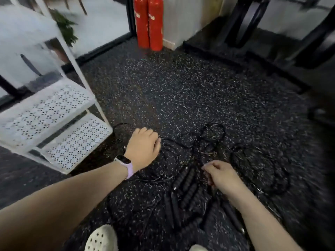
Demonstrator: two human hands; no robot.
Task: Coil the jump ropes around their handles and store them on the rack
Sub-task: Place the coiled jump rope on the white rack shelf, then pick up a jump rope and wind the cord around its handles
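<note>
Speckled black rubber flooring (181, 91) is being covered at six o'clock by a heap of ribbed black handles (188, 189), long axes running roughly six to twelve, cords (213, 134) trailing away toward twelve. They are being approached most closely by the right hand (222, 175), fingers curled just above them, any grip unclear through blur. The left hand (143, 147), loosely curled, is being held over a cord; the white rack (54, 115) is being left empty at ten o'clock.
</note>
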